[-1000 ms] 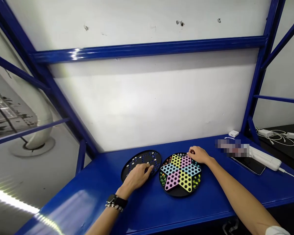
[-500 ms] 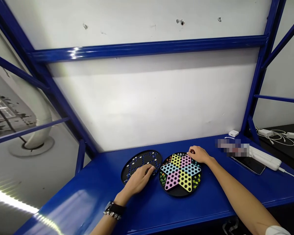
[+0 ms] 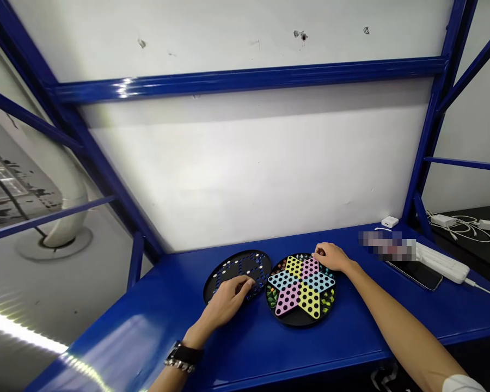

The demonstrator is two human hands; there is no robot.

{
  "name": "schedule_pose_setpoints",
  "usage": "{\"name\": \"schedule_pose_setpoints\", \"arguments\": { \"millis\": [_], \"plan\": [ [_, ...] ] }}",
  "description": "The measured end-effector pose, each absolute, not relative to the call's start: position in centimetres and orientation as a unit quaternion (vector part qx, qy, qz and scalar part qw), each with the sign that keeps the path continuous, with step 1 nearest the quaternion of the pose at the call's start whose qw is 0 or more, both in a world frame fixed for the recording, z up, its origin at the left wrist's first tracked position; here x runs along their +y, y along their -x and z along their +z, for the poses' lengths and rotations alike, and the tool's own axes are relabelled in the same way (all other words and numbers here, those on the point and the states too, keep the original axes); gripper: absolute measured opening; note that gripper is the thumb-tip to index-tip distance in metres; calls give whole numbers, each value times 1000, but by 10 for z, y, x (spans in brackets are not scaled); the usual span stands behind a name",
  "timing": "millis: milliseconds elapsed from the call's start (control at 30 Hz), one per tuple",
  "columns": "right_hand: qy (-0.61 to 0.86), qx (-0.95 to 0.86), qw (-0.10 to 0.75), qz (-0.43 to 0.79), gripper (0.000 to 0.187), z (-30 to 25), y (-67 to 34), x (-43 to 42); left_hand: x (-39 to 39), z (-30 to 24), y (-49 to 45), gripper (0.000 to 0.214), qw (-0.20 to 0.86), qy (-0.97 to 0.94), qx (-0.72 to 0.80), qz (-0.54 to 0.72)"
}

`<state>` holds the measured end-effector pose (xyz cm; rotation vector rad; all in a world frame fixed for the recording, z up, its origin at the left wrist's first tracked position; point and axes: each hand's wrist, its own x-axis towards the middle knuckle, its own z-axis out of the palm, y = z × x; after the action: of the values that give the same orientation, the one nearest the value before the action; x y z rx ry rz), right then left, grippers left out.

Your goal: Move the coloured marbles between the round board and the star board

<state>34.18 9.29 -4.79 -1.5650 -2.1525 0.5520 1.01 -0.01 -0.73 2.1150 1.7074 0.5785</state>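
Two round black game boards lie side by side on the blue shelf. The right board (image 3: 301,287) carries a pastel six-pointed star full of holes, with coloured marbles in the rim pockets. The left board (image 3: 237,268) is black with blue holes and a few white marbles. My left hand (image 3: 226,301) rests on the near edge of the left board, fingers curled and pinched together; what they hold is hidden. My right hand (image 3: 330,256) sits at the far right rim of the star board, fingers curled down onto the marbles there.
A phone (image 3: 414,274), a white power strip (image 3: 441,262) and a small white charger (image 3: 389,221) lie on the shelf to the right. More chargers and cables (image 3: 461,224) sit on a black surface beyond. Blue frame posts stand at both sides, a white wall behind.
My left hand and wrist have drawn back a little toward me along the left board's near edge. My right hand has stayed at the star board's rim.
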Motion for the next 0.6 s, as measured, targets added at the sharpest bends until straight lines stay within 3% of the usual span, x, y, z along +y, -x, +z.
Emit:
{"name": "schedule_pose_setpoints", "arguments": {
  "millis": [600],
  "plan": [
    [557,-778,210,200,23,-48,-342,92,-5,-11,-2,51,186,-793,547,194]
  ]
}}
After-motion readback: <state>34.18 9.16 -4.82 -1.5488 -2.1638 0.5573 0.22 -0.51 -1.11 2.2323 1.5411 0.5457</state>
